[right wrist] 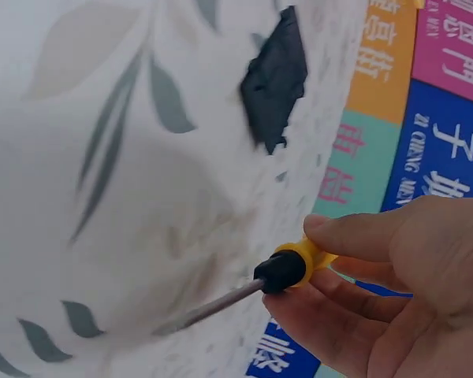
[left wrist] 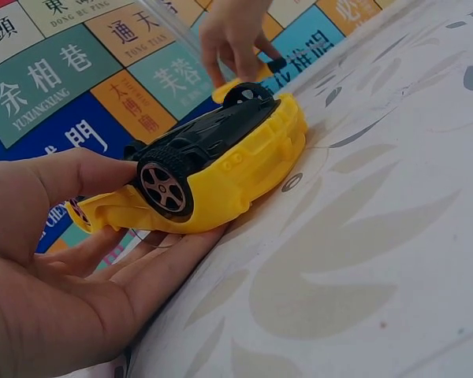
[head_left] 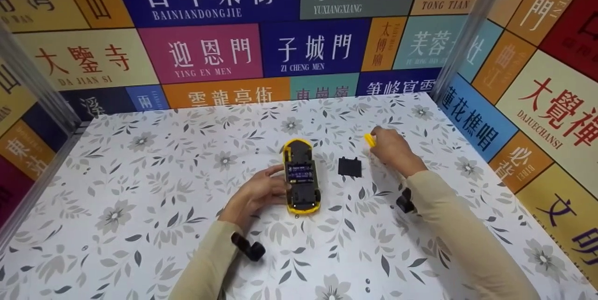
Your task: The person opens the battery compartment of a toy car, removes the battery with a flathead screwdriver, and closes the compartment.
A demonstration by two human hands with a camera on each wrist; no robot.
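A yellow toy car (head_left: 303, 193) lies upside down on the table, its dark underside facing up. In its open compartment sit several batteries (head_left: 300, 174). My left hand (head_left: 259, 191) holds the car from the left side; in the left wrist view the thumb rests by a wheel (left wrist: 165, 187) and the fingers reach under the yellow body. To the right, my right hand (head_left: 395, 150) grips a screwdriver (right wrist: 288, 269) by its yellow and black handle, the metal shaft pointing away from the fingers. Between car and right hand lies a black battery cover (head_left: 350, 167).
The table wears a white cloth (head_left: 187, 253) printed with grey leaves and flowers. Panels with Chinese place names (head_left: 201, 52) stand along the back and sides, with metal posts (head_left: 467, 33) at the corners. A black strap device (head_left: 405, 201) sits at the right wrist.
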